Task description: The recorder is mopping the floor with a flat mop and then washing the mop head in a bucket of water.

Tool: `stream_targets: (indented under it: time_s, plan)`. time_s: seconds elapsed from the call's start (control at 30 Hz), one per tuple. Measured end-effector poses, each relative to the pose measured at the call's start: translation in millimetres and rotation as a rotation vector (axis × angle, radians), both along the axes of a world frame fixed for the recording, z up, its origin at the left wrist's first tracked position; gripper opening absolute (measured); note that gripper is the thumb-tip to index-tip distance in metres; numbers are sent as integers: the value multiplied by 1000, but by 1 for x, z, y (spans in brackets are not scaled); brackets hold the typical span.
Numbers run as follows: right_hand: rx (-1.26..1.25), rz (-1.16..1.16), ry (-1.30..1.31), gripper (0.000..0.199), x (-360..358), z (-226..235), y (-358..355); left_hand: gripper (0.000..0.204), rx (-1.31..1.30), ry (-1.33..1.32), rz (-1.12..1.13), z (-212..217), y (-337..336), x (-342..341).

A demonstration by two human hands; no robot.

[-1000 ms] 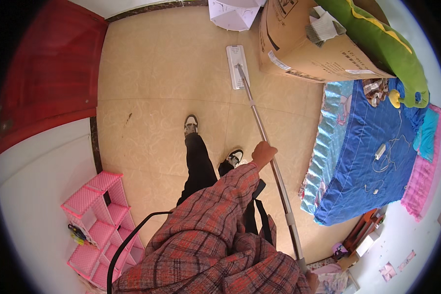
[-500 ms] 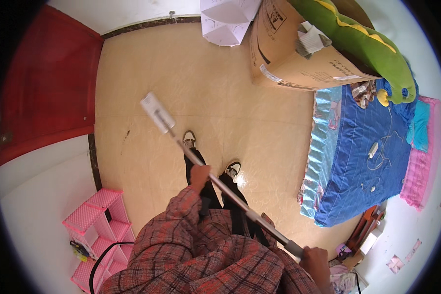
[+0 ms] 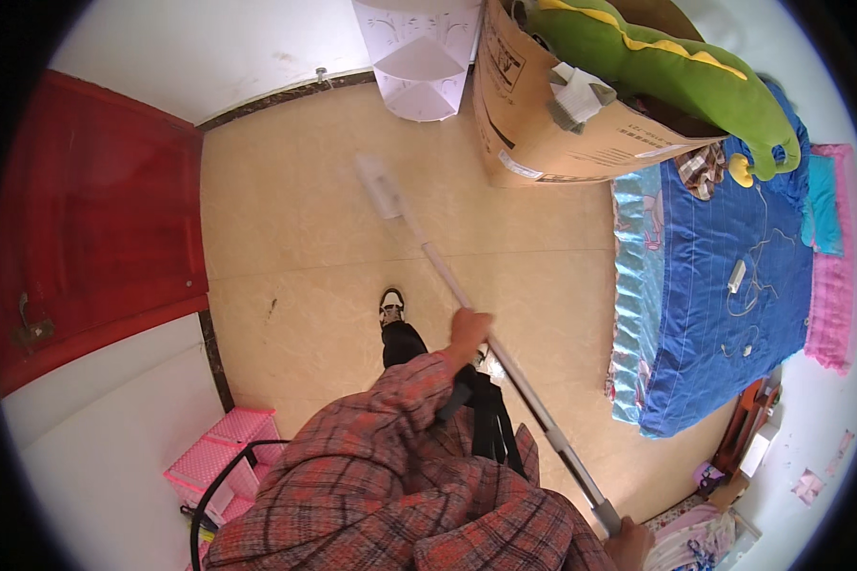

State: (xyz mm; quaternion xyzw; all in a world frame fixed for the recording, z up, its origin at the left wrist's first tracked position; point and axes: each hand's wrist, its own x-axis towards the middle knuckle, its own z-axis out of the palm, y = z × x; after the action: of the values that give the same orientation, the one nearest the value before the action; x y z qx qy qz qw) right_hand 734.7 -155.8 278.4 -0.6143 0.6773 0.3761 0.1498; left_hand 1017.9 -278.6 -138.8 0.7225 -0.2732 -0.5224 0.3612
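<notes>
Head view: the person stood on a tan tiled floor (image 3: pixel 295 247) and held a long-handled mop (image 3: pixel 505 362) slanting from the lower right up to the upper left. Its flat white head (image 3: pixel 379 186) lay blurred on the tiles, well away from the feet and short of the large cardboard box (image 3: pixel 552 124). The left hand (image 3: pixel 468 330) was wrapped around the pale pole about halfway along, fingers closed on it, with a red plaid sleeve (image 3: pixel 400 447) reaching up to the wrist. The right hand (image 3: pixel 630 544) gripped the pole's upper end at the bottom edge of the picture; only part of it showed, but it was clamped on the handle. 1 black-and-white shoe (image 3: pixel 391 306) stood just left of the pole.

A green plush toy (image 3: pixel 676 71) lay across the top of the box. To the right was a bed with a blue quilt (image 3: pixel 733 285), with a white cable (image 3: pixel 747 285) on it. A red door (image 3: pixel 95 219) filled the left side, a white corner shelf (image 3: pixel 419 48) stood against the far wall, and a pink lattice rack (image 3: pixel 224 457) sat at the lower left.
</notes>
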Motion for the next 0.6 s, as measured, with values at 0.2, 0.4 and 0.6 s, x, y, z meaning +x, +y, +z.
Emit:
stream_targets:
  time_s: [0.2, 0.4, 0.6]
  plan:
    - [42, -188, 21, 8, 44, 18, -19, 27, 265, 163, -126, 60, -75, -39]
    - [84, -222, 39, 10, 93, 28, -58, 24, 342, 204, -75, 40, -88, 13]
    - [154, -110, 219, 11, 137, 35, -120, 22, 290, 149, 49, 20, -113, 52]
